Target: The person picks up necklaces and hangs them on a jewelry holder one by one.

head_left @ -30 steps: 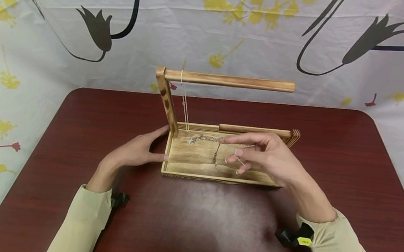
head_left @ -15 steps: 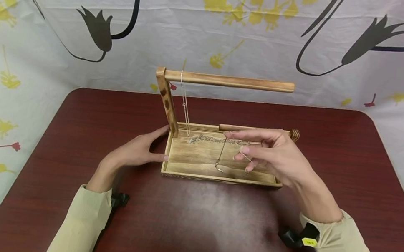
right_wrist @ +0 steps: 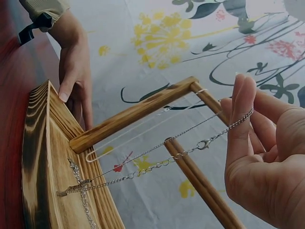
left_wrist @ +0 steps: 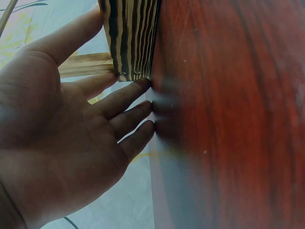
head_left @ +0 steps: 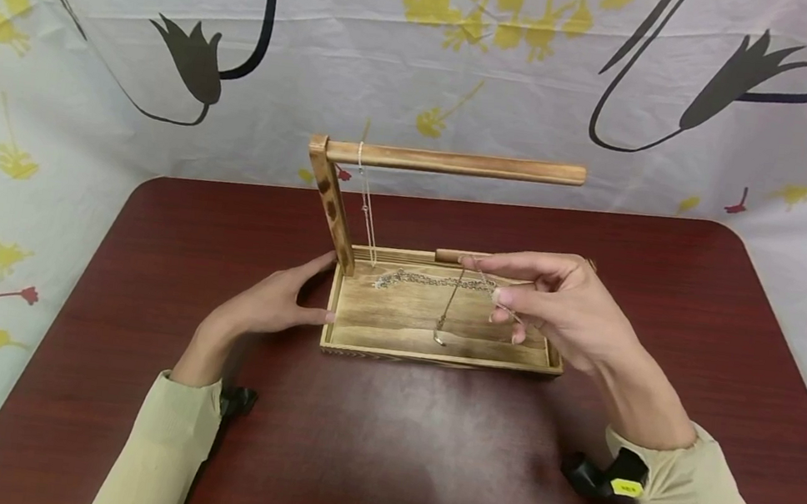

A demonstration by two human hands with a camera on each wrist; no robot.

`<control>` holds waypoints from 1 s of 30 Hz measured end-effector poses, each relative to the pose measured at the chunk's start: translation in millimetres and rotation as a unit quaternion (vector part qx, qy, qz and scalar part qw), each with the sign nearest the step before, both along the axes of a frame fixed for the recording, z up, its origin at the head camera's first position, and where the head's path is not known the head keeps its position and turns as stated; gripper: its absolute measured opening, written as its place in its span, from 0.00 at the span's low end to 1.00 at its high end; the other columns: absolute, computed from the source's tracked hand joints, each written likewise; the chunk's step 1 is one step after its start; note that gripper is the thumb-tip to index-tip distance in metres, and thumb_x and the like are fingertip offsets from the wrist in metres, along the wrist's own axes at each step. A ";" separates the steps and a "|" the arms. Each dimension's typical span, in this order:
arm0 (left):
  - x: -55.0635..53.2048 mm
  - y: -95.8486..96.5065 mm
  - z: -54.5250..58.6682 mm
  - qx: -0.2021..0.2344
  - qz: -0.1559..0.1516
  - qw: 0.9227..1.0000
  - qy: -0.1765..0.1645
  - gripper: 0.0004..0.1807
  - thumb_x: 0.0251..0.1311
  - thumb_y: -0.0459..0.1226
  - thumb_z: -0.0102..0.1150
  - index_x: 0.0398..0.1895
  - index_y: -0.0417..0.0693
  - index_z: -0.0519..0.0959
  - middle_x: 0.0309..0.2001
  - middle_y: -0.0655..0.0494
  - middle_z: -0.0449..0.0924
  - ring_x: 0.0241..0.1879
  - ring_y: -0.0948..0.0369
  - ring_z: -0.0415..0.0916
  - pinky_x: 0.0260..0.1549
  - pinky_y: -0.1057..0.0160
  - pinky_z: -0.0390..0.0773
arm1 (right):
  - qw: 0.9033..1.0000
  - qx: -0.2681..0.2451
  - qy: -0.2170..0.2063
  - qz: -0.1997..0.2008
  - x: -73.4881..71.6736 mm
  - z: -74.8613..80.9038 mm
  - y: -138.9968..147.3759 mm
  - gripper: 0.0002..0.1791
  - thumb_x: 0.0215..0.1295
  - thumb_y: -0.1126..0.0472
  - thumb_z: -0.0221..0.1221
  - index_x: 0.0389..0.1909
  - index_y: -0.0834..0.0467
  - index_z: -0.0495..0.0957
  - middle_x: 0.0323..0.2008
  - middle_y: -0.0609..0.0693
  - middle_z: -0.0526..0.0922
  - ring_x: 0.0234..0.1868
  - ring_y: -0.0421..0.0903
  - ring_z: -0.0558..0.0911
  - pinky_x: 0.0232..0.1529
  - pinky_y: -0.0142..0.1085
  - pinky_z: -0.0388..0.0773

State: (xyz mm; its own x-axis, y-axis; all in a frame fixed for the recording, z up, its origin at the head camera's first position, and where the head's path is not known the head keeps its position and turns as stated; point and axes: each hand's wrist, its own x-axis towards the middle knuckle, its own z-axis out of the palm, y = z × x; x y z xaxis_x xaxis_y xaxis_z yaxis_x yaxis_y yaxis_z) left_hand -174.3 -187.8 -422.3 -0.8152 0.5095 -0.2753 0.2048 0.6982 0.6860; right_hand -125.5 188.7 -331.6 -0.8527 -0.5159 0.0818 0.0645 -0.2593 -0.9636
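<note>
- Treat as light and limp: thin silver-coloured metal chain necklace (head_left: 449, 301); likely slippery, quick to tangle, no stiffness.
- Take hold near the small silver-coloured lobster clasp (right_wrist: 204, 144), probably safest; avoid yanking fine links, possibly easy to kink.
- Likely to swing at the low end, weighted by a small curved metal bar pendant (head_left: 440, 339).
- Looks shiny in places, duller near the pendant; larger round links along the strand below the clasp.
- Hangs over the middle of the shallow scorched-grain wooden tray (head_left: 391, 354); touching its floor or just above, cannot tell.
- Held by the right hand (head_left: 566, 310) above the tray's right half: fingers curled, chain looped about thumb and fingertip; exact pinch point, cannot tell.
- Braced against the tray's left end by the left hand (head_left: 277, 299), fingers spread, nothing gripped; well apart from the other.
- Also in the tray, toward the back: bunched silver-coloured chain (head_left: 408, 277). Above its left end: pale, thin looped necklace (head_left: 369, 210) hanging from a round brown wooden bar (head_left: 460, 163).
</note>
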 end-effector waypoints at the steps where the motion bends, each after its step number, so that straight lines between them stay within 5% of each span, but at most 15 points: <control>1: 0.1 0.0 0.1 0.000 0.000 1.000 0.000 0.53 0.60 0.50 0.68 0.81 0.56 0.45 0.79 0.53 0.48 0.75 0.48 0.49 0.69 0.42 0.57 | 1.000 -0.007 0.004 0.001 0.3 0.8 0.3 0.22 0.65 0.80 0.55 0.55 0.59 0.84 0.56 0.56 0.82 0.30 0.41 0.84 0.20 0.30 0.78; 14: 0.3 0.2 0.6 0.001 0.000 1.000 0.002 0.53 0.60 0.50 0.69 0.81 0.55 0.45 0.79 0.53 0.48 0.75 0.48 0.49 0.69 0.43 0.56 | 0.997 -0.073 0.025 -0.007 3.1 12.1 10.0 0.24 0.65 0.84 0.50 0.57 0.65 0.81 0.59 0.62 0.79 0.27 0.42 0.83 0.21 0.31 0.77; 30: 0.0 0.4 1.1 0.004 -0.001 1.000 0.003 0.53 0.60 0.50 0.68 0.81 0.55 0.45 0.79 0.53 0.48 0.75 0.49 0.49 0.69 0.43 0.56 | 0.997 -0.059 0.025 -0.047 12.0 31.9 29.3 0.24 0.67 0.85 0.46 0.59 0.69 0.78 0.60 0.62 0.78 0.27 0.43 0.81 0.22 0.30 0.76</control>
